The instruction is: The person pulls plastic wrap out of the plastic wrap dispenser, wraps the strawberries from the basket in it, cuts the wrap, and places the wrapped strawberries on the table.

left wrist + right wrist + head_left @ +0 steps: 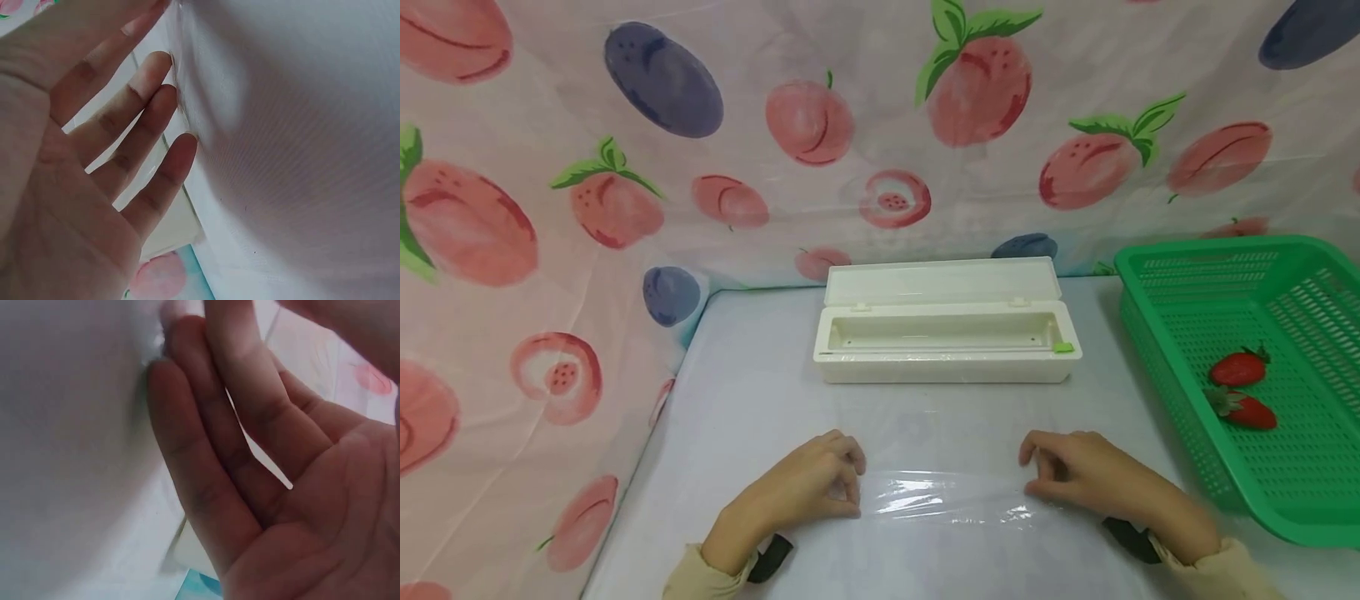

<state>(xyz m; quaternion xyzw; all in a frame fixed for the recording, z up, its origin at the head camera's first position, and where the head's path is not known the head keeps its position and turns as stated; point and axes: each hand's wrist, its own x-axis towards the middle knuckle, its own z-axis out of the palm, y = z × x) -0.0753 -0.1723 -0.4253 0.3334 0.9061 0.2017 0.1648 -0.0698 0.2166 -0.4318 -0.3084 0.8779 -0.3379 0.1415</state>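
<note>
A sheet of clear plastic wrap lies stretched low over the white tabletop between the two hands, its creases shining. The left hand pinches its left edge with thumb and forefinger. In the left wrist view, the other fingers of this hand spread along the film's edge. At the opposite edge, the right hand holds the wrap between thumb and fingertips. Its fingertips touch shiny film in the right wrist view, where the thumb's contact is blurred. Behind the wrap stands a white wrap dispenser, lid raised, with a green slide cutter.
A green plastic basket stands on the right, close to the right forearm. Inside lie two red strawberries. A fruit-patterned cloth hangs behind the table and along its left side.
</note>
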